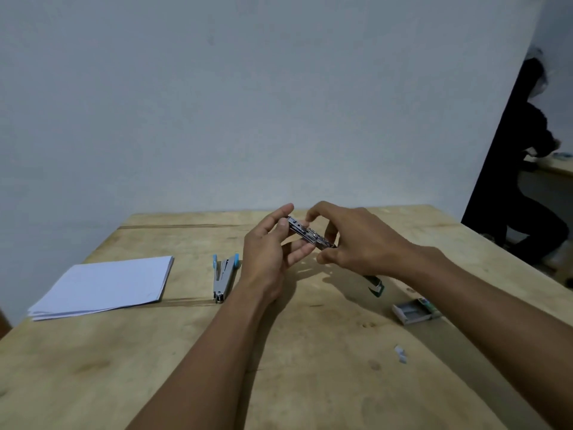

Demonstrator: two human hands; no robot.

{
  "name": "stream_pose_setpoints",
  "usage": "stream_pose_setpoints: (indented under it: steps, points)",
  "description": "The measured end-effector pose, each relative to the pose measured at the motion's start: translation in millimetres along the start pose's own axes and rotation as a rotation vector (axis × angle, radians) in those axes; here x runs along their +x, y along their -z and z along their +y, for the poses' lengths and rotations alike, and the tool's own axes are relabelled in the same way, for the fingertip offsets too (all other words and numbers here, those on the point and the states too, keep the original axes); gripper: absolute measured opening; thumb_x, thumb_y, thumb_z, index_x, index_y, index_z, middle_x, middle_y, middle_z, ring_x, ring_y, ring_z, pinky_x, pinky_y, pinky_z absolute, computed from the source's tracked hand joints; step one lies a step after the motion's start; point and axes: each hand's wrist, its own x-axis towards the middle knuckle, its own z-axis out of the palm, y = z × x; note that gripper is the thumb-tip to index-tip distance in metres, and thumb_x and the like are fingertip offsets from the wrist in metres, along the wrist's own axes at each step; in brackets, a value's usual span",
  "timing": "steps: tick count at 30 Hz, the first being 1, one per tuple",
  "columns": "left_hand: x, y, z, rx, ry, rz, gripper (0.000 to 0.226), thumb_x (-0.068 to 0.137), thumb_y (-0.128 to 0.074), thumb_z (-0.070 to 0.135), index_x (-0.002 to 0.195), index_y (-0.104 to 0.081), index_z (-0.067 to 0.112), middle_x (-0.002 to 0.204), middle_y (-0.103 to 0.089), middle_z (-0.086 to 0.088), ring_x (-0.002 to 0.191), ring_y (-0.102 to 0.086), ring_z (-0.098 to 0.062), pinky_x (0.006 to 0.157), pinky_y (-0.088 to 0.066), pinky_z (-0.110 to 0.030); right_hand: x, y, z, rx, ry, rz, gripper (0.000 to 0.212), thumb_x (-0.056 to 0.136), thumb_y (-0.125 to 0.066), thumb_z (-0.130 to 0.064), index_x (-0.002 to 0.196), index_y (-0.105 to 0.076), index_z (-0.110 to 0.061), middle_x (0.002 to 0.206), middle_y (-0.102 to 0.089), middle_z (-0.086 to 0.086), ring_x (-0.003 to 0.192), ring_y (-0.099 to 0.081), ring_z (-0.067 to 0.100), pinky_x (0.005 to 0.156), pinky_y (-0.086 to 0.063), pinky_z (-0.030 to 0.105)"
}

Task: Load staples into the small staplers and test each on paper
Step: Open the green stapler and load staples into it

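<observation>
Landmark for everything here: the held stapler (310, 235), up off the surface (279, 352) mid-frame, tilted with its far end higher.

Far left of it, flat on the wood: stack of paper (104, 287), untouched, waiting for the test. Nearer, still left of it: a second stapler (224, 277) with blue tips, lying splayed open.

Left hand (269, 256) closed on the held stapler's far end, thumb on top, fingers curled beneath. Right hand (356, 240) pinching from above at the near end, fingertips close on the metal; cannot tell whether a staple strip sits between them, too small and blurred.

Just right of the held stapler and lower, partly hidden under the right wrist: a green stapler (376, 285) on the surface. Further right: open box of staples (414, 311). Below that, a small loose bit of staples (401, 354).

Risks, as judged from here: strip going in crooked or snapping between pinching fingers, caused by the tilt and a grip held in mid-air with no support. Spring pusher slipping free and nipping a fingertip. Broken bits scattering over the wood, like the stray piece already lying there. Dim light not helping the alignment either.
</observation>
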Motion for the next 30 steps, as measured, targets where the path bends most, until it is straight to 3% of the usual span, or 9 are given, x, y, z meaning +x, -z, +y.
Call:
stream_pose_setpoints:
  steps: [5,8,15,19,22,25,27,30]
  points:
    - [-4.3,3.1,4.5,0.004,0.022,-0.025,0.03,0.102,-0.042,0.007,0.123,-0.063,0.008,0.092,-0.076,-0.012,0.078,-0.073,-0.031,0.072,-0.062,-0.04,2.1,4.4,-9.8,-0.046,0.027,-0.088,0.071,0.074,-0.08,-0.02,0.129,-0.039,-0.039,0.081,-0.069,0.002,0.077,-0.059,0.018,0.066,-0.044,0.03]
    - [-5.7,3.5,7.4,0.006,0.016,-0.039,0.03,0.102,-0.042,0.008,0.124,-0.063,0.006,0.099,-0.073,-0.018,0.079,-0.072,-0.034,0.071,-0.062,-0.039,4.3,9.6,-15.6,-0.068,0.042,-0.119,0.072,0.073,-0.081,-0.018,0.129,-0.041,-0.04,0.073,-0.063,-0.004,0.074,-0.06,0.018,0.066,-0.046,0.031]
    - [-5.0,7.4,13.0,-0.034,-0.016,-0.007,0.028,0.102,-0.041,0.008,0.119,-0.063,0.0,0.091,-0.071,-0.017,0.073,-0.073,-0.033,0.064,-0.061,-0.035,16.0,12.7,-19.4,-0.072,0.044,-0.15,0.05,0.072,-0.08,-0.019,0.107,-0.047,-0.033,0.072,-0.062,-0.005,0.07,-0.061,0.02,0.06,-0.044,0.03]
    - [-3.8,9.5,15.3,-0.094,-0.018,0.056,0.021,0.099,-0.049,0.008,0.113,-0.062,-0.002,0.079,-0.072,-0.015,0.075,-0.072,-0.035,0.065,-0.061,-0.036,20.3,9.8,-19.5,-0.05,0.084,-0.062,0.038,0.075,-0.076,-0.016,0.099,-0.048,-0.026,0.078,-0.067,-0.004,0.077,-0.06,0.021,0.065,-0.044,0.032]
    - [-4.1,10.4,15.2,-0.081,-0.054,0.096,0.022,0.088,-0.066,0.001,0.11,-0.062,0.0,0.084,-0.071,-0.018,0.076,-0.071,-0.03,0.066,-0.061,-0.034,19.8,3.4,-18.4,-0.038,0.129,0.034,0.033,0.077,-0.074,-0.017,0.084,-0.042,-0.025,0.07,-0.063,-0.004,0.068,-0.054,0.02,0.061,-0.037,0.03]
    - [-2.8,11.3,16.8,-0.118,-0.069,0.158,0.029,0.085,-0.067,-0.005,0.112,-0.059,0.0,0.082,-0.071,-0.017,0.076,-0.071,-0.027,0.067,-0.062,-0.031,20.2,-1.4,-14.8,0.02,0.135,0.187,0.038,0.082,-0.07,-0.023,0.069,-0.035,-0.021,0.058,-0.049,-0.002,0.057,-0.04,0.019,0.057,-0.033,0.032]
    - [-2.6,11.0,18.7,-0.152,-0.082,0.153,0.03,0.086,-0.065,-0.006,0.113,-0.058,0.001,0.084,-0.071,-0.018,0.076,-0.07,-0.026,0.067,-0.062,-0.03,20.8,-3.7,-14.1,0.031,0.078,0.248,0.032,0.083,-0.063,-0.025,0.067,-0.036,-0.018,0.055,-0.043,-0.002,0.056,-0.037,0.02,0.056,-0.032,0.033]
    - [-2.8,8.4,19.6,-0.196,-0.109,0.1,0.031,0.088,-0.062,-0.007,0.116,-0.056,0.004,0.087,-0.072,-0.018,0.084,-0.071,-0.029,0.07,-0.062,-0.034,19.5,1.1,-12.4,0.155,-0.182,0.192,0.017,0.079,-0.06,-0.031,0.075,-0.048,-0.021,0.067,-0.056,-0.006,0.063,-0.052,0.02,0.057,-0.037,0.031]
